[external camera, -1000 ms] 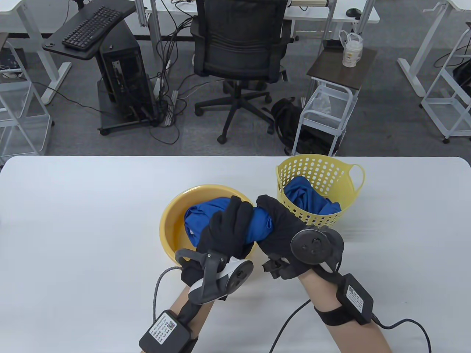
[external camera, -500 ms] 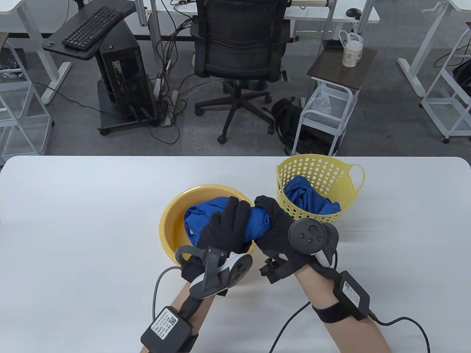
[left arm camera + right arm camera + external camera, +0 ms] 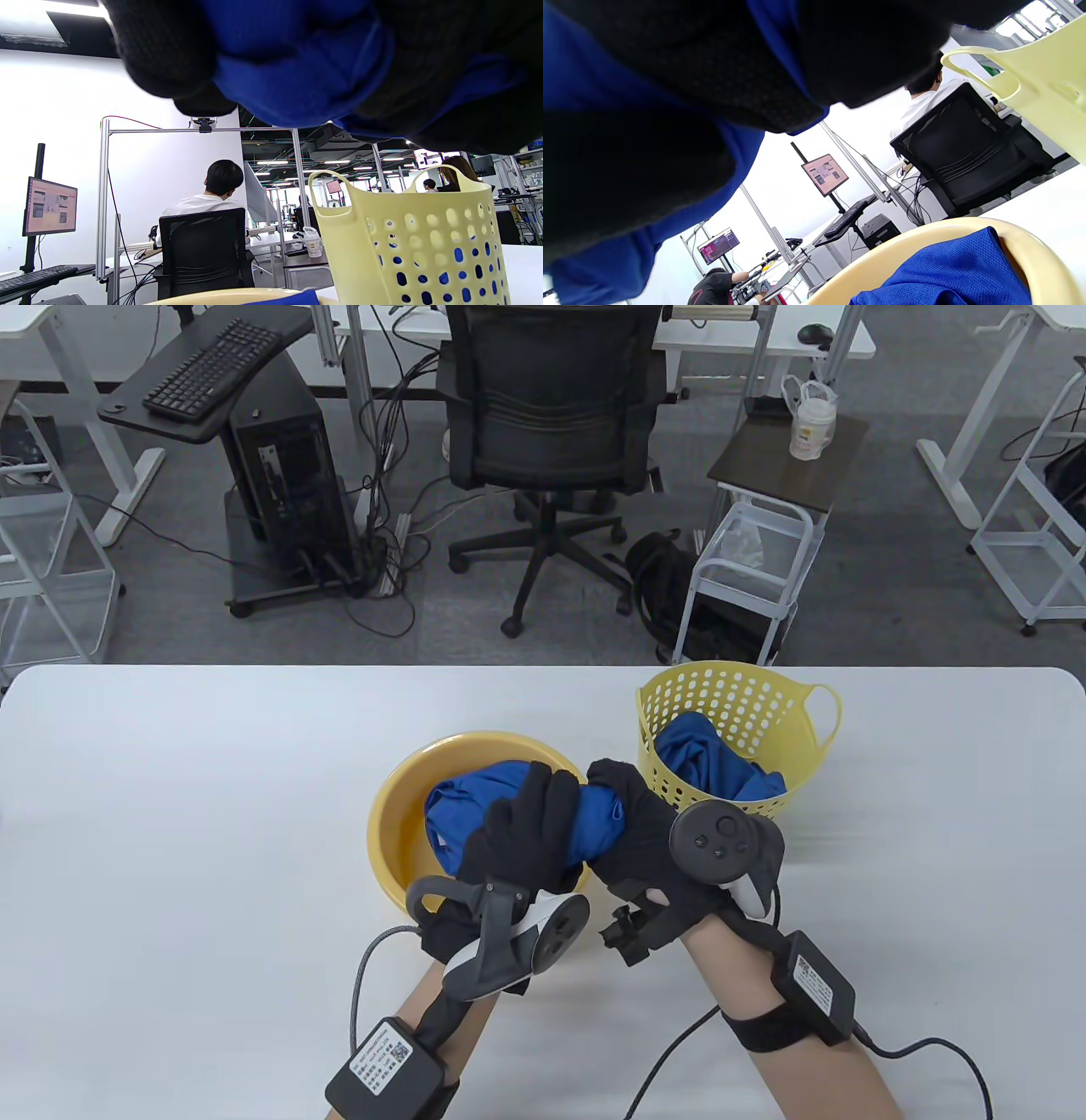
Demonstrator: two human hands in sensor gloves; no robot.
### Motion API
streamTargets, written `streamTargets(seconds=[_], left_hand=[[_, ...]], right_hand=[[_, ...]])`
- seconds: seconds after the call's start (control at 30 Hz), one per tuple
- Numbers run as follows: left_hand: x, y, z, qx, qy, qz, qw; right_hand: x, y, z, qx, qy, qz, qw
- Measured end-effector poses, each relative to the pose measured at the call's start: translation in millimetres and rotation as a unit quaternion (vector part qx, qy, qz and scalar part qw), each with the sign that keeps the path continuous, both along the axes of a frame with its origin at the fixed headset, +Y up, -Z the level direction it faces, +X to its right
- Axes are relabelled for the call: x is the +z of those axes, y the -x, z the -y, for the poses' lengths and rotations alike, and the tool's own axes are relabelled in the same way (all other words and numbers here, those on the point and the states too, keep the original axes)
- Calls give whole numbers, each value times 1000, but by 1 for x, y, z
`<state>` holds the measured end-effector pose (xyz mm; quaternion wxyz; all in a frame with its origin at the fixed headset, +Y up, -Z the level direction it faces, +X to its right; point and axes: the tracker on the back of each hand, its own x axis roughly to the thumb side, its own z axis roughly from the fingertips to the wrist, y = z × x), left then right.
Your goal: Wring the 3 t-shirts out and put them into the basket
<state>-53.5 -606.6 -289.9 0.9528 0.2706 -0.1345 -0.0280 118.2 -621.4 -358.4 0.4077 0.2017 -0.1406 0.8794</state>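
**Wringing a blue shirt over the basin**

We have both hands clenched on one blue t-shirt (image 3: pixel 594 819), bunched into a short roll just above the near rim of the yellow basin (image 3: pixel 399 814). Our left hand (image 3: pixel 517 836) wraps the roll's left end, fingers curled over the top; our right hand (image 3: pixel 640 836) grips the right end, close beside it. Another blue shirt (image 3: pixel 450 814) lies in the basin under the roll, and more blue cloth (image 3: pixel 708 768) already sits in the yellow basket (image 3: pixel 738 704) just to the right.

What could go wrong, as we judge it:

- The roll hangs near the basin's edge, so water could run onto the white table (image 3: pixel 170 814) instead of into the basin
- The hands sit very close together, so little cloth between them gets twisted and the ends may stay wet
- A loose tail of the shirt could snag the basket's rim on the way over and tip it, as the basket looks light
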Motion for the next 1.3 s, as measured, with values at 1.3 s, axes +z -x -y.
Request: streamTargets(seconds=[1.3], left_hand=[[-1, 0, -2, 1, 9, -8, 1000]], right_hand=[[-8, 0, 2, 3, 30, -3, 1000]])
